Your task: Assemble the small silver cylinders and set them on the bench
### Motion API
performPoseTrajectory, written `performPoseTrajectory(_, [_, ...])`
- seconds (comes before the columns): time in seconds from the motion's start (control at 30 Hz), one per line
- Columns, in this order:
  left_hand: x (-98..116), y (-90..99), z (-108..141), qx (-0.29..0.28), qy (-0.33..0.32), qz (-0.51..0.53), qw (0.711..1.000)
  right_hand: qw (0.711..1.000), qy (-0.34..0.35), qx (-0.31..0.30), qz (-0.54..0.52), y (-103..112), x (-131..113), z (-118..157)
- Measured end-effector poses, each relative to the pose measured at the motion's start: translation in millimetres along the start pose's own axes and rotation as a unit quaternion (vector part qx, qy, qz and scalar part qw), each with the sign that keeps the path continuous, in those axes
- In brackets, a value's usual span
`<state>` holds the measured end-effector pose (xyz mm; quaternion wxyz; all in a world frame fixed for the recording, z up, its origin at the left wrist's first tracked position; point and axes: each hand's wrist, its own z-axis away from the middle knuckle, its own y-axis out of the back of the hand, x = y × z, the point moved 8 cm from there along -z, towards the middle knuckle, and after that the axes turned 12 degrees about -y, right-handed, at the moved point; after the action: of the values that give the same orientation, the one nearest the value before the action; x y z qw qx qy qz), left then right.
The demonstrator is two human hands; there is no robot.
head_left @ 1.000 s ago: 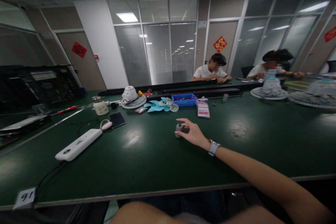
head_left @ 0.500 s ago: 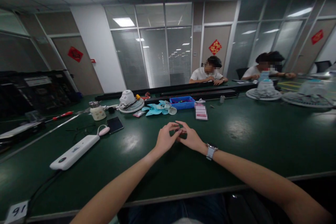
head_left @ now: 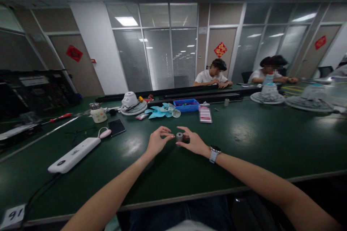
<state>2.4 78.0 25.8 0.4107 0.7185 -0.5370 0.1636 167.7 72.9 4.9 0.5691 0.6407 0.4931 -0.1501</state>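
A small grey metal cylinder [head_left: 179,137] with a dark hole in its top stands upright on the green table in front of me. My right hand [head_left: 194,143] curves around its right side, index finger and thumb spread beyond it; whether the thumb touches it I cannot tell. On the other side, my left hand [head_left: 159,140] has its fingers parted, the tips just left of the cylinder and holding nothing. The right hand's other fingers are partly hidden behind the cylinder and palm.
Beyond my hands lie light-blue fan blades [head_left: 159,112], a white fan part [head_left: 131,104], a blue tray [head_left: 187,105] and a similar small cylinder [head_left: 226,102]. To the left are a power strip [head_left: 74,155], a phone [head_left: 116,127] and a flask [head_left: 98,113]. Two people sit across.
My hands have moved apart, the left one going left with its fingers opening. The metal cylinder, mostly hidden between them before, now shows. The view has shifted slightly.
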Motion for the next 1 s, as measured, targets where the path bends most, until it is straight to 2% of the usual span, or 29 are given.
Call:
performPoseTrajectory(0.13, [-23, -16.0, 11, -0.068, 0.036, -0.007, 0.997, 1.000, 0.016, 0.003, 0.024, 0, -5, 1])
performPoseTrajectory(0.23, [-25, -27.5, 15, -0.103, 0.046, -0.020, 0.993, 0.997, 0.014, 0.048, 0.051, 18, 2, -5])
performPoseTrajectory(0.33, [-23, -27.4, 16, -0.096, 0.045, -0.028, 0.994, 0.982, -0.015, 0.165, 0.093, 66, 23, -15])
performPoseTrajectory(0.4, [-22, -24.5, 15, -0.087, 0.037, -0.039, 0.995, 0.954, -0.061, 0.254, 0.144, 108, 45, -18])
performPoseTrajectory(0.47, [-21, -22.1, 15, -0.079, 0.033, -0.040, 0.995, 0.921, -0.119, 0.315, 0.195, 147, 72, -16])
performPoseTrajectory(0.53, [-21, -20.9, 14, -0.074, 0.034, -0.033, 0.996, 0.895, -0.167, 0.344, 0.229, 176, 100, -11])
performPoseTrajectory(0.63, [-22, -20.4, 13, -0.069, 0.035, -0.027, 0.997, 0.870, -0.213, 0.353, 0.268, 200, 136, -4])
performPoseTrajectory(0.73, [-24, -21.2, 13, -0.071, 0.031, -0.025, 0.997, 0.857, -0.244, 0.349, 0.291, 208, 160, -1])
performPoseTrajectory(0.83, [-29, -20.3, 12, -0.055, 0.026, -0.023, 0.998, 0.854, -0.256, 0.347, 0.293, 208, 164, -2])
performPoseTrajectory(0.93, [-40, -14.5, 10, -0.003, 0.048, -0.030, 0.998, 0.844, -0.195, 0.385, 0.319, 197, 130, -4])
performPoseTrajectory(1.0, [-49, -9.9, 9, 0.034, 0.068, -0.038, 0.996, 0.856, -0.115, 0.382, 0.328, 173, 93, -8])
